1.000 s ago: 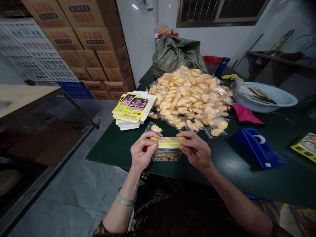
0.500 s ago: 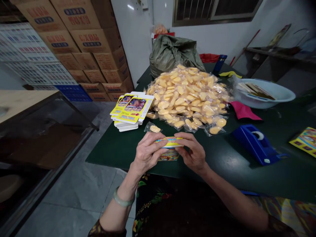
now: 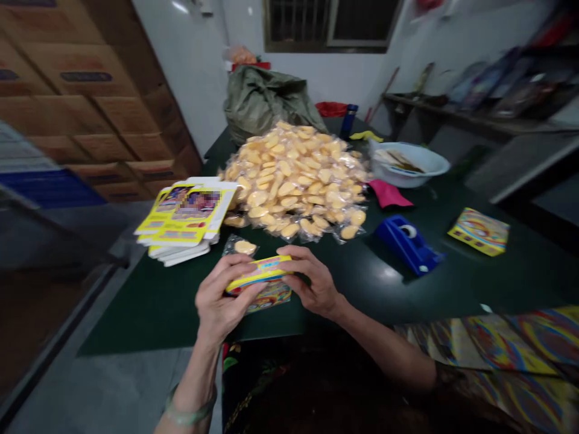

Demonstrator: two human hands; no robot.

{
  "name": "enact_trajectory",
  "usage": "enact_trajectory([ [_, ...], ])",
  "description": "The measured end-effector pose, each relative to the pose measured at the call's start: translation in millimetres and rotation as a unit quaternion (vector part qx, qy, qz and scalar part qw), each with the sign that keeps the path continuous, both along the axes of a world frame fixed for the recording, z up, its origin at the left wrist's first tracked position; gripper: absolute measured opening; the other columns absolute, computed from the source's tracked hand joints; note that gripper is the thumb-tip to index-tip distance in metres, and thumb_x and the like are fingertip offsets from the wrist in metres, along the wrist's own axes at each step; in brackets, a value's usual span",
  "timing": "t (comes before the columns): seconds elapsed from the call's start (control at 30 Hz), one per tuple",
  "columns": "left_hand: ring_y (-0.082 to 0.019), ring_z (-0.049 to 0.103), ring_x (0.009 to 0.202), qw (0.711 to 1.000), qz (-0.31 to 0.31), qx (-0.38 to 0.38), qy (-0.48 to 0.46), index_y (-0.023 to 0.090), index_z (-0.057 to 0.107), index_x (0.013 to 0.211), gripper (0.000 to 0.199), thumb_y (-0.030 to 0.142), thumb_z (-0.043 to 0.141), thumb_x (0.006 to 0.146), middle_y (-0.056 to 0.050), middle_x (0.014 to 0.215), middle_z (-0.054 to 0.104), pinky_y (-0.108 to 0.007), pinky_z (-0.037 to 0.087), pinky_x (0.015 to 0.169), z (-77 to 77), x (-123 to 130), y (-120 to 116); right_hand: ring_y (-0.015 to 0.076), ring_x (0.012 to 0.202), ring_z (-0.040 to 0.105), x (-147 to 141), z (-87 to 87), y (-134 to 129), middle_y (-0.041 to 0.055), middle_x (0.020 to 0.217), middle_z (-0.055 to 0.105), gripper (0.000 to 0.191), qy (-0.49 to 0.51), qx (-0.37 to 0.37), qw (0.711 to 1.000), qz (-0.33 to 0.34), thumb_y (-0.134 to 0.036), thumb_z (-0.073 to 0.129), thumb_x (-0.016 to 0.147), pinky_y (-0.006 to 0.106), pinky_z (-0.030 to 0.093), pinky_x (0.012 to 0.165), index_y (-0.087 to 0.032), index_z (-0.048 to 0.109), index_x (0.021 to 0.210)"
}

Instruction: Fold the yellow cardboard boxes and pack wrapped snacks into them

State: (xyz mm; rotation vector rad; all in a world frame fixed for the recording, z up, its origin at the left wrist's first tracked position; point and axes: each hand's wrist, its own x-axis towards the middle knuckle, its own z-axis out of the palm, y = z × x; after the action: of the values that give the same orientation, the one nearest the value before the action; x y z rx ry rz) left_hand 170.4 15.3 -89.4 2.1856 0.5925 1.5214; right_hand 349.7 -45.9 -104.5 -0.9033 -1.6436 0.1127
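My left hand (image 3: 221, 295) and my right hand (image 3: 314, 283) both grip a small yellow printed cardboard box (image 3: 257, 273) above the table. Under it shows a colourful printed panel (image 3: 271, 295), and I cannot tell whether it is part of the box. Just beyond my left fingers lies a small clear packet with a yellow piece (image 3: 240, 246). A stack of flat yellow printed cartons (image 3: 185, 220) sits to the left. Straight ahead rises a large heap of clear packets of yellow pieces (image 3: 289, 181).
The dark green table (image 3: 474, 283) holds a blue tape dispenser (image 3: 407, 244), a pale blue basin (image 3: 409, 164), a pink cloth (image 3: 386, 194) and a printed carton (image 3: 478, 232). A green sack (image 3: 265, 105) stands behind the heap. Stacked cardboard cartons (image 3: 85, 102) rise at the left.
The view has swung right, so the table items shift left. My hands have turned the box and tilted it, and it now sits more toward my left hand.
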Motion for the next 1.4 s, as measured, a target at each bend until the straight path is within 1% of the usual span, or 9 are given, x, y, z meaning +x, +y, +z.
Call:
enact_trajectory([
  [0.1, -0.014, 0.063, 0.079, 0.994, 0.091, 0.040, -0.037, 0.019, 0.068, 0.091, 0.027, 0.008, 0.076, 0.067, -0.004, 0.092, 0.066, -0.025, 0.051, 0.068, -3.4, 12.9, -2.7, 0.0218, 0.089, 0.065, 48.8, 0.8, -14.4, 0.0084, 0.116, 0.062, 0.030, -0.018, -0.069, 0.984, -0.164, -0.031, 0.062, 0.081, 0.036, 0.056, 0.069, -0.027, 0.059, 0.111],
  [0.27, -0.015, 0.063, 0.078, 0.985, 0.134, 0.098, -0.047, 0.017, 0.068, 0.092, 0.030, 0.011, 0.078, 0.065, -0.006, 0.090, 0.066, -0.026, 0.051, 0.065, -13.4, 32.3, -3.0, 0.0172, 0.066, 0.054, 181.7, 8.4, -65.5, 0.0056, 0.074, 0.061, 0.017, 0.062, -0.172, 0.876, -0.446, -0.032, 0.053, 0.081, 0.032, 0.045, 0.063, -0.019, 0.062, 0.075],
  [0.37, -0.016, 0.063, 0.078, 0.984, 0.134, 0.106, -0.044, 0.016, 0.067, 0.092, 0.029, 0.012, 0.078, 0.065, -0.007, 0.090, 0.065, -0.026, 0.051, 0.064, -17.2, 35.8, -1.3, 0.0135, 0.056, 0.048, 246.0, 14.0, -89.8, 0.0022, 0.059, 0.058, 0.015, 0.086, -0.329, 0.822, -0.456, -0.027, 0.063, 0.070, 0.027, 0.040, 0.056, -0.017, 0.062, 0.060],
  [0.47, -0.016, 0.063, 0.077, 0.984, 0.130, 0.116, -0.045, 0.014, 0.067, 0.092, 0.030, 0.011, 0.079, 0.065, -0.008, 0.090, 0.065, -0.027, 0.051, 0.065, -17.6, 35.2, -0.4, 0.0089, 0.046, 0.041, 275.9, 17.4, -101.1, -0.0018, 0.045, 0.051, 0.019, 0.106, -0.459, 0.791, -0.390, -0.026, 0.071, 0.063, 0.022, 0.032, 0.046, -0.015, 0.061, 0.051],
  [0.63, -0.017, 0.063, 0.078, 0.983, 0.126, 0.125, -0.052, 0.015, 0.067, 0.094, 0.032, 0.010, 0.079, 0.065, -0.008, 0.090, 0.065, -0.029, 0.051, 0.067, -16.7, 35.0, 0.2, 0.0062, 0.042, 0.038, 282.6, 19.4, -103.4, -0.0022, 0.046, 0.050, 0.016, 0.173, -0.554, 0.750, -0.318, -0.026, 0.075, 0.059, 0.016, 0.024, 0.035, -0.014, 0.066, 0.057],
  [0.87, -0.019, 0.063, 0.078, 0.984, 0.118, 0.119, -0.061, 0.018, 0.067, 0.095, 0.033, 0.012, 0.079, 0.064, -0.006, 0.090, 0.065, -0.032, 0.052, 0.066, -18.0, 36.7, 1.9, 0.0075, 0.044, 0.048, 274.0, 11.8, -103.1, -0.0016, 0.051, 0.054, 0.012, 0.329, -0.501, 0.723, -0.343, -0.012, 0.071, 0.064, 0.023, 0.052, 0.046, -0.015, 0.060, 0.061],
  [1.03, -0.019, 0.063, 0.080, 0.986, 0.116, 0.103, -0.063, 0.019, 0.067, 0.097, 0.037, 0.011, 0.079, 0.063, -0.007, 0.092, 0.065, -0.034, 0.051, 0.068, -22.0, 35.5, 3.1, 0.0099, 0.052, 0.057, 264.0, 6.9, -114.9, 0.0009, 0.060, 0.059, 0.011, 0.416, -0.406, 0.728, -0.363, -0.011, 0.062, 0.076, 0.027, 0.057, 0.057, -0.016, 0.057, 0.068],
  [1.17, -0.020, 0.063, 0.081, 0.987, 0.117, 0.093, -0.061, 0.021, 0.067, 0.100, 0.040, 0.011, 0.079, 0.063, -0.006, 0.093, 0.065, -0.035, 0.051, 0.069, -23.5, 34.3, 2.8, 0.0118, 0.059, 0.061, 254.8, -8.6, -125.2, 0.0013, 0.060, 0.059, 0.016, 0.448, -0.351, 0.736, -0.368, -0.007, 0.064, 0.071, 0.030, 0.060, 0.066, -0.017, 0.053, 0.064],
  [1.4, -0.019, 0.062, 0.081, 0.986, 0.123, 0.094, -0.056, 0.019, 0.067, 0.097, 0.034, 0.011, 0.077, 0.066, -0.007, 0.091, 0.065, -0.034, 0.051, 0.069, -21.1, 36.9, 1.6, 0.0132, 0.058, 0.056, 255.3, -37.7, -122.6, 0.0006, 0.057, 0.054, 0.013, 0.373, -0.367, 0.743, -0.417, -0.016, 0.062, 0.064, 0.028, 0.055, 0.056, -0.019, 0.051, 0.058],
])
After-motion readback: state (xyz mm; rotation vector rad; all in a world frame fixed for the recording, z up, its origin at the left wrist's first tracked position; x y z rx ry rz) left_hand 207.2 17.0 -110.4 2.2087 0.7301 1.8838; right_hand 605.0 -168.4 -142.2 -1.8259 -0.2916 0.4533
